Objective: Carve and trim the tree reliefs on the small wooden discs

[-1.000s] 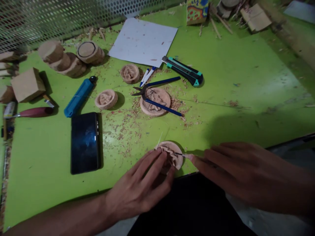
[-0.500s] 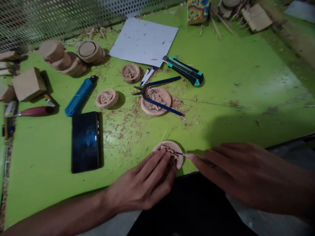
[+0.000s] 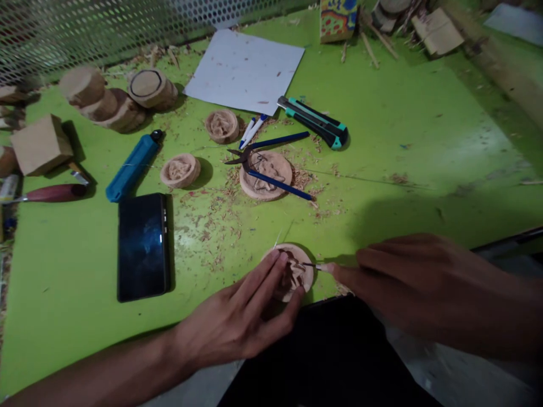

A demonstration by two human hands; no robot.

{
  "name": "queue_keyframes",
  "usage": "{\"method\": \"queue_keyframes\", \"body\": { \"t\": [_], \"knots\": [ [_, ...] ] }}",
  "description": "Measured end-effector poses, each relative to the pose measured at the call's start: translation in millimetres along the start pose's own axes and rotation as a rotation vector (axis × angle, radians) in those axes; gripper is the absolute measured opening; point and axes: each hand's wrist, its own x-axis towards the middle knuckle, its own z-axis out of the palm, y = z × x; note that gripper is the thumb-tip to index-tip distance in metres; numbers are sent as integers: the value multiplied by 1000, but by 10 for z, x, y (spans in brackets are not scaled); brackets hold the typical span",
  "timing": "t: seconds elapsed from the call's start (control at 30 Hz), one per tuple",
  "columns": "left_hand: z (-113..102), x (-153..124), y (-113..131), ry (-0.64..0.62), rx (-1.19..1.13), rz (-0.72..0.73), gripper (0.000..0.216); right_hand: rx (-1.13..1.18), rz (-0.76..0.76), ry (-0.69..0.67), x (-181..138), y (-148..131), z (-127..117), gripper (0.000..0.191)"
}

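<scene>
At the table's near edge lies a round wooden disc (image 3: 309, 257) with a raised carving inside its rim. My left hand (image 3: 250, 308) grips it from the left, fingertips on the carving and thumb at the lower side. My right hand (image 3: 407, 282) is closed around a slim carving tool (image 3: 321, 267); its thin dark tip touches the carving from the right. Most of the tool's handle is hidden by the hand. A thin light strand (image 3: 278, 238) sticks up at the disc's far rim.
Beyond the disc, pliers (image 3: 280, 182) rest open across another carved disc (image 3: 278, 161). A box cutter (image 3: 316, 121), pens (image 3: 253, 133) and paper (image 3: 250, 70) lie farther back. To the left are a phone (image 3: 143, 249), a blue-handled tool (image 3: 132, 168), small carved bowls (image 3: 180, 170) and wood blocks (image 3: 42, 146).
My left fingers have spread and shifted on the disc, so more of its carving shows. The tool's tip stays at the right side of the carving. The whole view has shifted slightly.
</scene>
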Motion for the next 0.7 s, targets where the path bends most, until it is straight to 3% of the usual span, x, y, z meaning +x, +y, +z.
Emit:
{"method": "queue_keyframes", "body": {
  "t": [0.23, 0.6, 0.7],
  "knots": [
    [2, -4, -29, -3, -36, -14, 54, 130, 16, -13, 89, 96, -35, 22],
    [-17, 13, -33, 3, -20, -13, 54, 165, -26, -23, 125, 199, -52, 24],
    [-18, 17, -40, -4, -22, -14, 55, 149, -115, -28, 177, 250, -80, 17]
  ]
}}
